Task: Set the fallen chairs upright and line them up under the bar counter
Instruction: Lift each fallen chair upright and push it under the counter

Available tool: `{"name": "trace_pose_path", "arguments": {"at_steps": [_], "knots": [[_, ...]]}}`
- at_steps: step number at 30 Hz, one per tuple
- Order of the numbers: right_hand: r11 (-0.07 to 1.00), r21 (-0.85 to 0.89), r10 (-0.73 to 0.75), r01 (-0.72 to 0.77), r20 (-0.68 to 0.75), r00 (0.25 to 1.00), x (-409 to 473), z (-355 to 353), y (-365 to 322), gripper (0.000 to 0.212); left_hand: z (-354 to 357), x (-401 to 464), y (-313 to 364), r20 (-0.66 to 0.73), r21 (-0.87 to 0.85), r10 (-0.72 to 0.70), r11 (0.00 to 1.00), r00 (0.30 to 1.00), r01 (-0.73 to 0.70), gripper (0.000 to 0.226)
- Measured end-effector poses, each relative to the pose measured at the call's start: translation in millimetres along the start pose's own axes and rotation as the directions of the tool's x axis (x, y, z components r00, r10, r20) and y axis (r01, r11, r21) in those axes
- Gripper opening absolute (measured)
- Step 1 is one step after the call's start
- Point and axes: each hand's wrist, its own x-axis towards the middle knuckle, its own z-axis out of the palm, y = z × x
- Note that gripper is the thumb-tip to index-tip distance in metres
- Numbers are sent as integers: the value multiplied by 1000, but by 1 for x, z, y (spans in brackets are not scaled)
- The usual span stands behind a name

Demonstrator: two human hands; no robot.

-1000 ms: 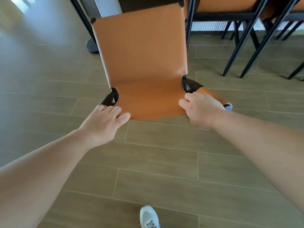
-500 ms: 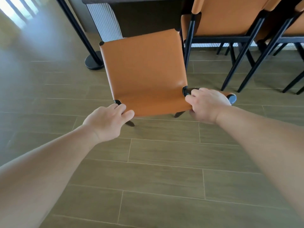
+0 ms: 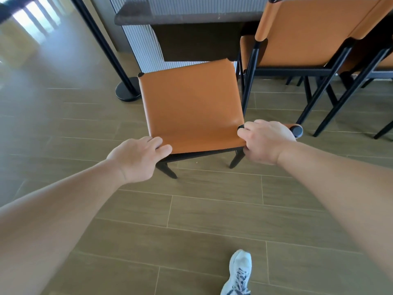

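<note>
Down at the near edge, a white sneaker (image 3: pixel 239 273) is planted on the wood-look floor (image 3: pixel 212 220), well short of the chair. Both bare forearms reach forward from either side of that shoe. Left hand (image 3: pixel 139 159) sits on the chair's near left corner, fingers laid fairly flat over the orange leather edge, thumb tucked out of sight, so how firm a grip it has I cannot tell. Right hand (image 3: pixel 264 142) is curled closed around the near right corner of the chair, fingers wrapped over the edge beside a black frame cap. And there is the orange chair (image 3: pixel 191 107) itself, standing on its black legs, two of them visible below the near edge, seat surface tilted up toward the camera. Just right of the chair stand more orange chairs (image 3: pixel 308 33) on black frames, taller, side by side. Left of the chair, a black post with a round base (image 3: pixel 127 91) on the floor. Straight beyond the chair, the dark bar counter (image 3: pixel 187 18) with its ribbed pale front, the chair's far edge close below it
</note>
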Motion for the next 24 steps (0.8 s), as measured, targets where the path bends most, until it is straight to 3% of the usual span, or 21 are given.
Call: {"name": "trace_pose_path", "arguments": {"at_steps": [8, 17, 24], "knots": [[994, -7, -108, 107, -38, 993, 58, -23, 34, 11, -13, 50, -53, 64, 6, 5, 1000, 998, -6, 38], [990, 17, -139, 139, -12, 990, 125, -35, 67, 13, -24, 98, -104, 76, -81, -5, 997, 997, 12, 5], [991, 56, -120, 118, 35, 992, 161, -42, 84, 9, -20, 128, -131, 102, -97, -13, 995, 995, 23, 9]]}}
